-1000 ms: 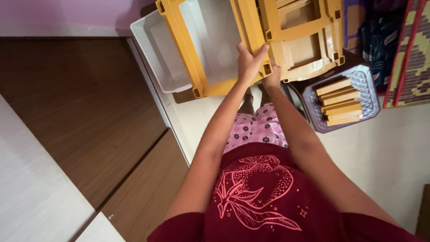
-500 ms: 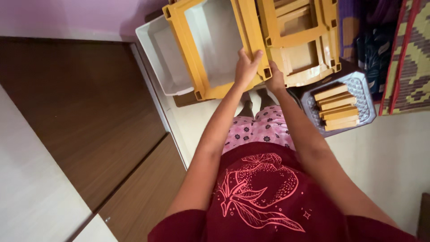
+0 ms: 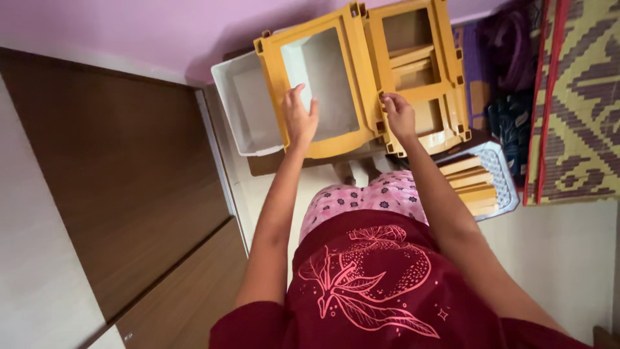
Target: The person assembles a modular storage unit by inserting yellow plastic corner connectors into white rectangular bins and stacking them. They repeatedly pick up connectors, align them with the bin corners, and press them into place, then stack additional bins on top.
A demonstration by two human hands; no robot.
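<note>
Yellow plastic frame (image 3: 321,145) is seen from above, resting on a white tub (image 3: 248,110) below the wall. Left hand (image 3: 298,119) is laid flat inside it, fingers spread. Right hand (image 3: 399,116) is pinched on the adjoining yellow frame stack (image 3: 420,71). A basket of wooden blocks (image 3: 478,184) is noted nearby.

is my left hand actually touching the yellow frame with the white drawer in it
Touching. The head view shows the left hand lying on the front rail of the yellow frame, fingers curled over its inner edge above the white drawer, with no gap visible.
</note>
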